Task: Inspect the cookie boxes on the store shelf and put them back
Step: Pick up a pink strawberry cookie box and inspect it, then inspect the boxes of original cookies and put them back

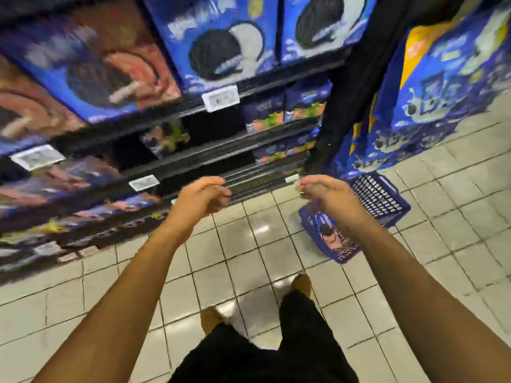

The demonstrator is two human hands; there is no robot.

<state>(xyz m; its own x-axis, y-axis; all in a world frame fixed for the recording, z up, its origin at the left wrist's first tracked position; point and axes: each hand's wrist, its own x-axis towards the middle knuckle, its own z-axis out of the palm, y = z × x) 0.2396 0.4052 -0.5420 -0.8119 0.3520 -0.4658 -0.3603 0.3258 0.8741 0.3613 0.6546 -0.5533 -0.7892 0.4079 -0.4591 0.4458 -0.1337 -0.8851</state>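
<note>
Two bare hands, left hand (203, 196) and right hand (322, 193), hover before glossy rectangular cookie boxes (226, 42).

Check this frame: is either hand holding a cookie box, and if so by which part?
Nothing is held. The left hand and right hand hang loosely curled in front of the shelf; the cookie boxes all stand on it, untouched.
</note>
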